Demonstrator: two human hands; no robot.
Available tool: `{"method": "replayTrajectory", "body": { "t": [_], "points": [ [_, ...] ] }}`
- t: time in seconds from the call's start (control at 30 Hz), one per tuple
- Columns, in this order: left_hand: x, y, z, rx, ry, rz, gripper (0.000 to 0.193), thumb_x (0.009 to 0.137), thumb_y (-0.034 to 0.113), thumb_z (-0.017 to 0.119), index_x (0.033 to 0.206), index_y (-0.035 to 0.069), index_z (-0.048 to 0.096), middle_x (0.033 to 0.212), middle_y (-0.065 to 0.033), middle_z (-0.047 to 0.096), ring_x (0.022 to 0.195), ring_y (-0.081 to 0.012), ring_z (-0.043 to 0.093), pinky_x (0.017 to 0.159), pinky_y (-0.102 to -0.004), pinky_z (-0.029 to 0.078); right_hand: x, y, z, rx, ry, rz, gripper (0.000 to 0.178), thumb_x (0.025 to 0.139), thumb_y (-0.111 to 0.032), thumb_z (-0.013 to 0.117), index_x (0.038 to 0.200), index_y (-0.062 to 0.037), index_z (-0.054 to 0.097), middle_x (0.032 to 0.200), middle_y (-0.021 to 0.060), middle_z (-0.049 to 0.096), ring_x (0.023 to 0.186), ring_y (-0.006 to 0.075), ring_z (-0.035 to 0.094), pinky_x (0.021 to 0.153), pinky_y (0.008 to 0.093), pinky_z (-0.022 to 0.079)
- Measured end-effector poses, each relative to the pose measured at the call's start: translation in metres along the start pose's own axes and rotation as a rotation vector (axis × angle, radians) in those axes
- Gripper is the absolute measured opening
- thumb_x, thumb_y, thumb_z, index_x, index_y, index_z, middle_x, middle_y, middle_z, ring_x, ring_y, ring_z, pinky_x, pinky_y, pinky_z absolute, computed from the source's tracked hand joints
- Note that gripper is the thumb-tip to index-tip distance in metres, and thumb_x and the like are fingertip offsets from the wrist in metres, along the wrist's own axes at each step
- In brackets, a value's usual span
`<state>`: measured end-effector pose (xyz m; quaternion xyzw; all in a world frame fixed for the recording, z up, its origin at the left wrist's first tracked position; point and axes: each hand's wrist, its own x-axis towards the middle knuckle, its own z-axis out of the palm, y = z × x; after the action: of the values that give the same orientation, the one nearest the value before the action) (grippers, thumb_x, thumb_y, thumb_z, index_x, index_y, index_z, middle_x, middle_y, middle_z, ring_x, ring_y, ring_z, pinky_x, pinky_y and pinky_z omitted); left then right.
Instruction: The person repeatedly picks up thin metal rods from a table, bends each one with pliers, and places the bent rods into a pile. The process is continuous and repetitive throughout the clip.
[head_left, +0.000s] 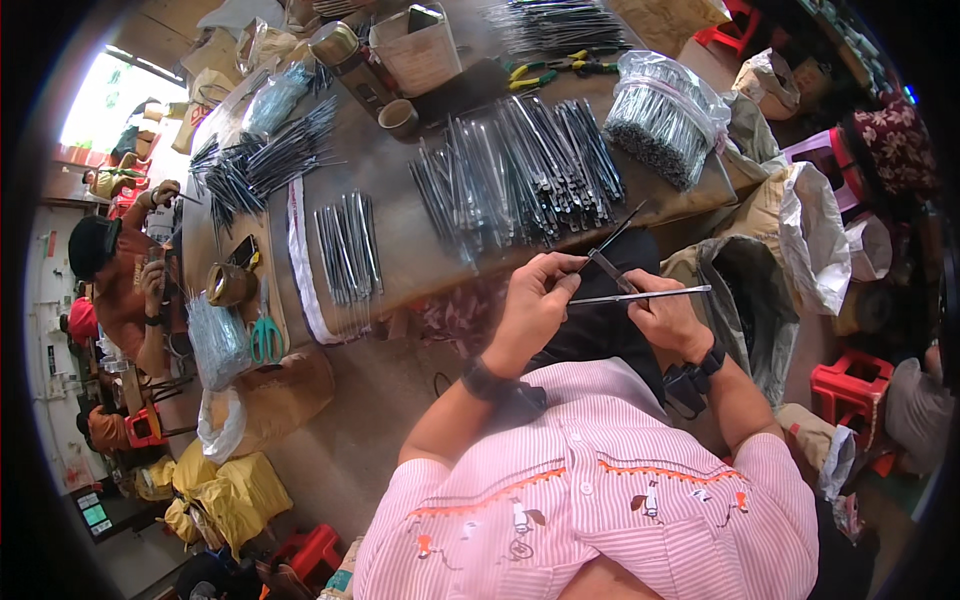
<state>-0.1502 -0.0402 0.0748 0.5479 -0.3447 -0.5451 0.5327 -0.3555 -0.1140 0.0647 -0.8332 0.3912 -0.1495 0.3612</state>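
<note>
At about nine o'clock a co-worker (120, 275) sits at the far end of the long table (400, 255), hands raised over small work of their own, and near that end a roll of tape (228, 283) and green-handled scissors (265, 338) lie within that person's reach beside a clear bag of thin rods (215, 340). Toward ten and eleven o'clock dark metal strips fan out in loose sheaves (265, 160), and a neater batch (348, 248) lies squared on a white cloth, seemingly so the pieces stay sorted and countable. At twelve o'clock the biggest spread of strips (520, 175) lies in parallel rows just above the hands, probably kept close so each piece can be picked up without stretching. In the centre, the left hand (532, 300) is closed on the dark metal piece (605, 255), thumb and fingers pinching its lower end so that its two thin prongs point up toward one o'clock. The right hand (668, 315) is clamped on the silver strip (640, 296), holding it level across the lap, its left end meeting the dark piece; both are held off the table, likely for control in fitting them. At one o'clock a plastic bag of bundled rods (660, 115) rests at the table's right end, and yellow-handled pliers (550, 70) lie beyond.
</note>
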Motion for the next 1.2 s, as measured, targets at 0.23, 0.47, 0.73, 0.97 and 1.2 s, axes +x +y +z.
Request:
{"method": "replayTrajectory", "body": {
  "t": [0.23,0.47,0.73,0.97,1.2],
  "points": [
    [-0.004,0.008,-0.003,0.215,0.036,0.129,0.024,0.087,0.005,0.063,0.111,0.001,0.065,0.082,-0.0027,0.058,0.061,-0.0083,0.051,0.052,-0.023,0.041,0.001,0.0,0.003,-0.008,0.017,0.013,0.018,0.073,-0.01,0.056,0.09,-0.0041,0.06,0.07,0.0196,0.058,0.066,0.0395,0.059,0.06,0.0433,0.046],
    [-0.021,0.018,-0.024,0.715,0.26,0.411,0.031,0.079,0.014,0.074,0.107,0.004,0.068,0.085,-0.0109,0.051,0.072,-0.0241,0.054,0.064,-0.0344,0.046,0.021,-0.011,0.017,0.024,-0.005,0.002,0.02,0.073,-0.014,0.054,0.09,-0.0059,0.058,0.072,0.0186,0.06,0.07,0.0402,0.059,0.063,0.0474,0.046],
    [-0.044,0.025,-0.061,0.801,0.433,0.233,0.032,0.077,0.016,0.075,0.106,0.006,0.069,0.085,-0.013,0.05,0.074,-0.0269,0.056,0.065,-0.0367,0.046,0.049,-0.035,0.042,0.045,-0.041,-0.069,0.017,0.075,-0.013,0.054,0.089,-0.0044,0.059,0.066,0.018,0.057,0.063,0.0381,0.058,0.06,0.0426,0.045],
    [-0.047,0.023,-0.064,1.092,0.58,0.406,0.028,0.079,0.012,0.068,0.106,0.004,0.066,0.088,-0.0159,0.055,0.082,-0.0329,0.059,0.071,-0.0407,0.048,0.059,-0.049,0.056,-0.013,-0.125,-0.054,0.022,0.074,-0.015,0.054,0.094,-0.0056,0.058,0.074,0.0192,0.06,0.072,0.0405,0.059,0.066,0.0466,0.046],
    [-0.039,0.0,-0.119,0.818,0.717,0.368,0.021,0.08,0.005,0.063,0.099,0.0,0.069,0.088,-0.0189,0.064,0.081,-0.032,0.063,0.074,-0.0361,0.05,0.062,-0.046,0.061,0.192,-0.187,-0.021,0.033,0.076,-0.013,0.051,0.107,-0.0056,0.059,0.081,0.0164,0.064,0.075,0.0354,0.062,0.071,0.0405,0.049]
  ]
}}
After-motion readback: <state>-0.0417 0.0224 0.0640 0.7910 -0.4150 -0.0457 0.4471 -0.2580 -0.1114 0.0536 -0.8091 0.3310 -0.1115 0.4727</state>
